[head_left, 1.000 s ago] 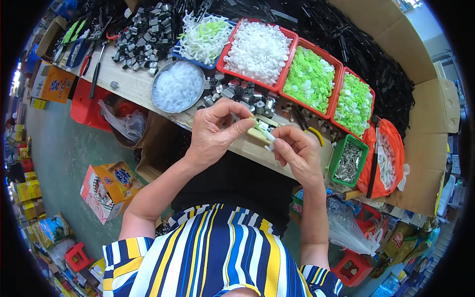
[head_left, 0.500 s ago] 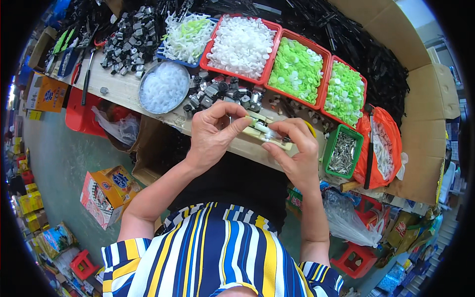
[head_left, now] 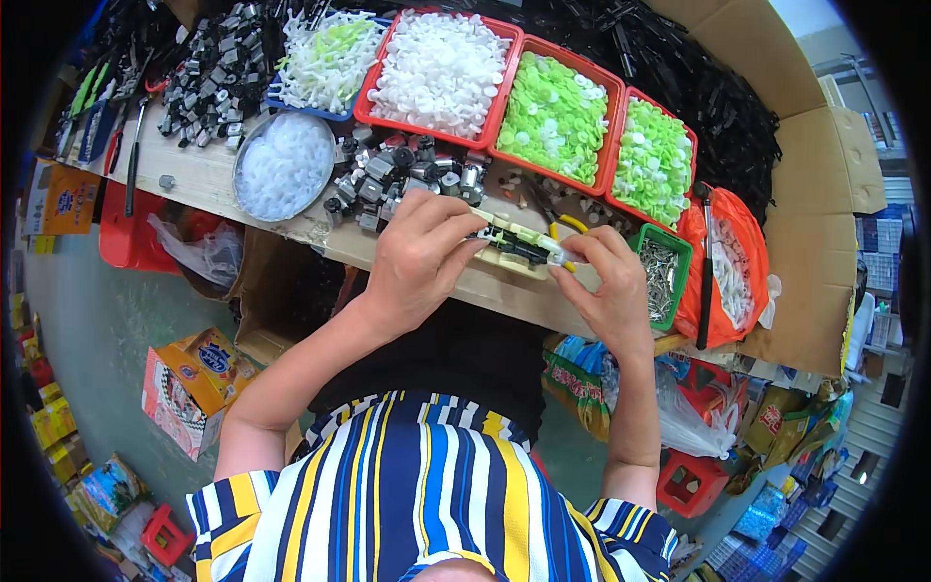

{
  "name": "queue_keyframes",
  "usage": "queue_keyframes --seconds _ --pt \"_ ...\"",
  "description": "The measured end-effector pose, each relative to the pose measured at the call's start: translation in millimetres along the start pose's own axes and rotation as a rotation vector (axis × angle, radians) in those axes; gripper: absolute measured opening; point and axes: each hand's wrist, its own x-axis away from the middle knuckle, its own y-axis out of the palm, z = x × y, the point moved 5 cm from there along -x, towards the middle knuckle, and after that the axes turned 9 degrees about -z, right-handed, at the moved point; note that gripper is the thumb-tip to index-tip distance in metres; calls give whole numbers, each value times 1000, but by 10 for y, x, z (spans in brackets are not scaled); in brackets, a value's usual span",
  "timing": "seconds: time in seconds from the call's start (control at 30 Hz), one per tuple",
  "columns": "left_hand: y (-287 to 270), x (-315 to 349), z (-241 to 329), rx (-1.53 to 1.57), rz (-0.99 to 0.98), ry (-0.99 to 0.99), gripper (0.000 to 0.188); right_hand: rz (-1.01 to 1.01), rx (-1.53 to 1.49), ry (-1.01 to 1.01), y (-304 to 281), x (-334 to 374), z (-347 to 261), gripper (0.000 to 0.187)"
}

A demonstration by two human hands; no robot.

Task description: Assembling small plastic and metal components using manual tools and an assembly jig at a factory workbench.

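At the bench's near edge lies a cream-coloured fixture (head_left: 527, 271), with a slim black part (head_left: 519, 249) seated along its middle. My left hand (head_left: 415, 254) is closed at the left end of the fixture, thumb and fingertips pinched together; what they grip is mostly hidden. At the opposite end, my right hand (head_left: 611, 286) pinches a small whitish plastic piece (head_left: 559, 259) against the end of the black part. Yellow-handled pliers (head_left: 572, 224) lie just behind the fixture, beside my right fingers.
Small motors (head_left: 373, 179) are heaped behind my left hand, next to a round metal dish (head_left: 240, 194) of translucent pieces. Red trays (head_left: 493, 136) of white and green parts line the back. Right stand a green metal-pin box (head_left: 686, 262) and an orange bag (head_left: 756, 233). Cardboard (head_left: 815, 233) walls the right.
My right hand has drawn back to the right, uncovering the black part in the fixture. The white piece that lay across the fixture's middle no longer shows there. The whole view has shifted slightly.
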Motion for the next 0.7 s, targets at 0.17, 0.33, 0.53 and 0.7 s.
queue_keyframes --seconds 0.17,0.33,0.53,0.7 --pt "151 -36 31 -172 -76 128 19 -38 92 -32 46 -34 15 24" --pt "251 -43 31 -246 -132 175 15 -54 122 -58 117 -56 11 27" --pt "331 -78 34 -217 -200 144 24 -46 86 -100 171 -53 53 25" --pt "381 -156 61 -193 -194 158 23 -43 35 -76 220 -58 63 26"
